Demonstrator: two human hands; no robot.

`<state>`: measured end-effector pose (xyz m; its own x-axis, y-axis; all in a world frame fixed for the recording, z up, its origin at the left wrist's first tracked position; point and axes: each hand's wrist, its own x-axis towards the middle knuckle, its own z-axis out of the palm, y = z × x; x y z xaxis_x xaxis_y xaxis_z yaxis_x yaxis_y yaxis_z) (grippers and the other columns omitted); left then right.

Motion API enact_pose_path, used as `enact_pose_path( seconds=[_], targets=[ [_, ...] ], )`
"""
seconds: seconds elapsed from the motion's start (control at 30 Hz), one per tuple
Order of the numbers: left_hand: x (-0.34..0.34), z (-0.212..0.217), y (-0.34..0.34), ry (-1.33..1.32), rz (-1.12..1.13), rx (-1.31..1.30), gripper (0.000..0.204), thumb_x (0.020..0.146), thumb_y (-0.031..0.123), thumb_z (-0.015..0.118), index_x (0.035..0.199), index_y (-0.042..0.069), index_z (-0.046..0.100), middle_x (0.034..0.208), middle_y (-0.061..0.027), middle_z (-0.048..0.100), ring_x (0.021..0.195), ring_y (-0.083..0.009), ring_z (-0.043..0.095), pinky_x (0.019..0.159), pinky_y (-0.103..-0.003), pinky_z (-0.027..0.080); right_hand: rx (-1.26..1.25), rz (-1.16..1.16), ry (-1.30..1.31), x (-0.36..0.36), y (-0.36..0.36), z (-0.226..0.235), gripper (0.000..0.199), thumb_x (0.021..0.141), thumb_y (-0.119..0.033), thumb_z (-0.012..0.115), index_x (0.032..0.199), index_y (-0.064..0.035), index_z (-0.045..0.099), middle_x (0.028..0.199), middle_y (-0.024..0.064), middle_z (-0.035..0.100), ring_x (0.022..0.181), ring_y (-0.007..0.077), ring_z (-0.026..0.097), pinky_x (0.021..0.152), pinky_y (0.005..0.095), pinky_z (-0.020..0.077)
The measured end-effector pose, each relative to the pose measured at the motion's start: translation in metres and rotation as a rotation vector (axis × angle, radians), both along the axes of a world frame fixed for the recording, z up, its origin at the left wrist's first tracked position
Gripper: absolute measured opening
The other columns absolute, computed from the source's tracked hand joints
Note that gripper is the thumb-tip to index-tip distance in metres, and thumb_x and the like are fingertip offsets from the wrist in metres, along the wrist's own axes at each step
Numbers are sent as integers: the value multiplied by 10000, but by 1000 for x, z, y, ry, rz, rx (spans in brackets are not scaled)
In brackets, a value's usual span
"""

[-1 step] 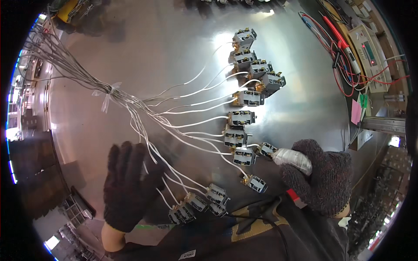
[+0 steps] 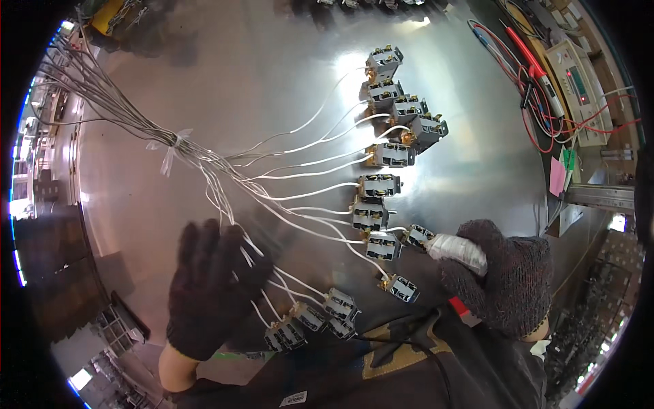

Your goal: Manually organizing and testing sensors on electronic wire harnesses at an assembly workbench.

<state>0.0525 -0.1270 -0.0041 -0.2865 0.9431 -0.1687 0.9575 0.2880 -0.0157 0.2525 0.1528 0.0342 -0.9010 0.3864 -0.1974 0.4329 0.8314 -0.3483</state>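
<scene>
White wires (image 2: 300, 198) fan out from a bundle tied with a clear strip (image 2: 176, 142) and end in several small grey electrical parts with metal terminals, such as one grey part (image 2: 379, 185). My left hand (image 2: 211, 293), in a dark knit glove, is over the lower wires with its fingers stretched out; it is slightly blurred and holds nothing visible. My right hand (image 2: 507, 279), gloved too, is closed around a thick white-wrapped thing (image 2: 458, 252). Its left end meets another small grey part (image 2: 417, 236). I cannot tell what is inside the wrapping.
A beige meter (image 2: 578, 88) with a lit display stands at the far right, beside a red probe (image 2: 528, 54) and tangled leads. Pink (image 2: 557, 176) and green tags hang near a metal bar (image 2: 603, 195). Several more grey parts (image 2: 339, 307) lie close to my body on the metal table (image 2: 136, 184).
My left hand has shifted slightly right over the lower wires. The right hand and the grey parts look almost the same.
</scene>
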Motion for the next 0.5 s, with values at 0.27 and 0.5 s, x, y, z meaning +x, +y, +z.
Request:
enact_pose_path(
  seconds=[0.27,0.5],
  targets=[
    [-2,-39,81,-132,-395,213,491,900,310,659,1336,86,639,1373,-150,599,1327,-348,561,1177,-528,422,190,274,-137,16,40,-15,420,794,-427,845,1068,-133,725,680,91,686,609,297,704,579,416,531],
    [-3,-57,115,-198,-338,284,523,869,352,666,1324,95,660,1418,-103,589,1295,-335,549,1033,-499,475,278,392,69,13,83,-23,489,728,-434,897,1087,-138,746,647,77,654,572,280,668,552,413,501]
  ],
)
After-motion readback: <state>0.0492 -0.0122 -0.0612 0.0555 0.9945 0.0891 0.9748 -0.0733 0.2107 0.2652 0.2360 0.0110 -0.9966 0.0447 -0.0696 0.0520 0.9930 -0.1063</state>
